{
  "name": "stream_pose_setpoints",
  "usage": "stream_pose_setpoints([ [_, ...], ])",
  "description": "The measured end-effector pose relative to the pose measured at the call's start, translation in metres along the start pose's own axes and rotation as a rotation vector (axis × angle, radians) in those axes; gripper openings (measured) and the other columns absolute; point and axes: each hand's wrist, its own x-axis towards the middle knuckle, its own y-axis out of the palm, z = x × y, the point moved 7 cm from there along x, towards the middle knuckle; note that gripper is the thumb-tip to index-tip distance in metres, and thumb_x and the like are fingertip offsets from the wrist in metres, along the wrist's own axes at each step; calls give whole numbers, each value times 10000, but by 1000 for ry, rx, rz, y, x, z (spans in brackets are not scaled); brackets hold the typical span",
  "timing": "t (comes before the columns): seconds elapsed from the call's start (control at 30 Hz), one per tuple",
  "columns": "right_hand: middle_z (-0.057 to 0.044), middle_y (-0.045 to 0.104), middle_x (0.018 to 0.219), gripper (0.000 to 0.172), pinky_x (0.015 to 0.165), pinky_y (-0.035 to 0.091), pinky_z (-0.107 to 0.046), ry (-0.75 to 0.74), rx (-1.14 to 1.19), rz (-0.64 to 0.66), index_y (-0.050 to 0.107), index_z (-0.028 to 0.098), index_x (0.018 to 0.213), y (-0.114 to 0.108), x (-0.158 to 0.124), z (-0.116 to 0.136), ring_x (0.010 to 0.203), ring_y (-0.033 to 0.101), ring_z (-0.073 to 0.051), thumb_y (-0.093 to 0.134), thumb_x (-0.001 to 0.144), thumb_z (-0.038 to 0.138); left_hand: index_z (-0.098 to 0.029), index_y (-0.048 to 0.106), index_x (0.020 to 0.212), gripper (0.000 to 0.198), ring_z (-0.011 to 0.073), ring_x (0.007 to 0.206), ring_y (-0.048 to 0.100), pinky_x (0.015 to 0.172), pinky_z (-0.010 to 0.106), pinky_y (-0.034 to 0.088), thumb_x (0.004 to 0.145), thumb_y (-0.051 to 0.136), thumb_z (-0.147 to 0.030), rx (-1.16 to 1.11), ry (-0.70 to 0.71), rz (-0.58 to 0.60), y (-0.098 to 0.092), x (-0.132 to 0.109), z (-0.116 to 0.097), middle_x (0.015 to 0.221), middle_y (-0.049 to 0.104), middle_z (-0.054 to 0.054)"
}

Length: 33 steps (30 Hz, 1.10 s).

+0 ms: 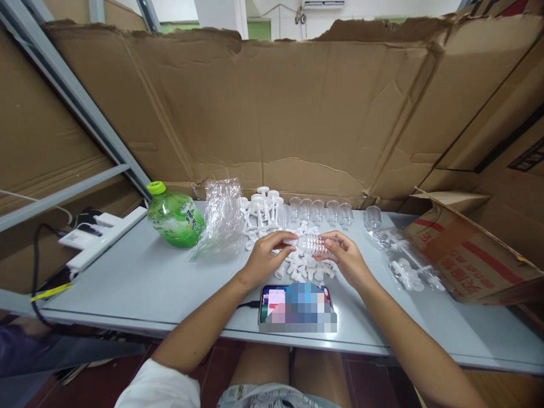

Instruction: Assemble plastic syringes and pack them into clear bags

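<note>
A small clear ribbed plastic bottle (311, 244) lies sideways between both hands, just above a heap of small white plastic parts (302, 268). My left hand (267, 256) pinches its left end, where a white cap-like piece sits. At the bottle's right end my right hand (345, 256) is closed around it. Behind the heap, a row of several clear ribbed cups (318, 210) stands upright, with white stemmed pieces (261, 208) to their left.
A green tea bottle (175, 215) and a crumpled clear bag (221, 215) lie at the left. A phone (297, 306) rests near the table's front edge (140, 324). A clear bag of white parts (406, 263), a cardboard box (471, 255) and a power strip (106, 238) flank the area. Cardboard walls stand behind.
</note>
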Motion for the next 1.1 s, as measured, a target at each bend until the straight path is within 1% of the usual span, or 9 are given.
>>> stream_pose_setpoints([
  [0.1, -10, 612, 838, 242, 655, 586, -357, -28, -21, 7, 618, 206, 858, 0, 1, 0, 708, 630, -158, 697, 713, 384, -181, 648, 961, 239, 162, 830, 649, 756, 280, 542, 755, 657, -302, -36, -96, -7, 0, -1, 10, 967, 677, 63],
  [0.27, -17, 612, 840, 287, 656, 589, -372, -53, -93, 2, 608, 203, 874, -1, 1, 1, 721, 631, -173, 699, 698, 410, -162, 648, 922, 258, 159, 781, 656, 707, 263, 544, 733, 672, -337, -113, -210, 22, 2, -1, 20, 910, 684, 47],
  [0.37, -10, 612, 833, 295, 655, 590, -371, -44, -116, -8, 602, 206, 861, -1, 0, 2, 708, 633, -169, 714, 680, 409, -169, 639, 951, 257, 152, 803, 656, 719, 247, 542, 746, 659, -322, -113, -219, 36, 3, -1, 19, 938, 675, 43],
  [0.53, -1, 603, 829, 282, 652, 595, -356, -26, -109, -15, 606, 208, 842, 0, 1, 3, 695, 626, -152, 722, 674, 401, -178, 622, 977, 233, 145, 849, 653, 771, 239, 538, 770, 632, -284, -70, -169, 52, 5, 0, 15, 987, 663, 40],
  [0.7, 4, 601, 807, 304, 652, 592, -357, 0, -110, -29, 602, 202, 838, 0, 1, 1, 675, 636, -151, 731, 657, 409, -180, 607, 1016, 220, 143, 857, 648, 788, 254, 547, 809, 581, -251, 56, -54, 58, 4, -1, 8, 1021, 657, 50],
  [0.87, 9, 606, 788, 305, 634, 580, -345, 30, -71, -17, 598, 192, 845, -3, 1, -3, 613, 660, -153, 721, 669, 410, -186, 613, 1016, 196, 159, 906, 638, 772, 268, 556, 833, 555, -227, 222, 136, 40, 3, -2, -6, 1005, 667, 61],
  [1.0, 13, 601, 694, 284, 528, 546, -282, 127, -2, 19, 581, 178, 782, -2, 0, -5, 528, 656, -155, 697, 694, 421, -173, 603, 1023, 197, 168, 961, 637, 845, 295, 537, 831, 561, -186, 311, 375, 51, 3, -6, -23, 1006, 680, 78],
  [1.1, -7, 613, 650, 297, 424, 493, -237, 196, 47, 57, 572, 164, 730, 1, -1, -7, 471, 623, -140, 669, 714, 445, -164, 597, 1033, 212, 162, 1001, 631, 868, 288, 526, 846, 511, -116, 366, 525, 117, 8, -11, -33, 1044, 676, 93],
])
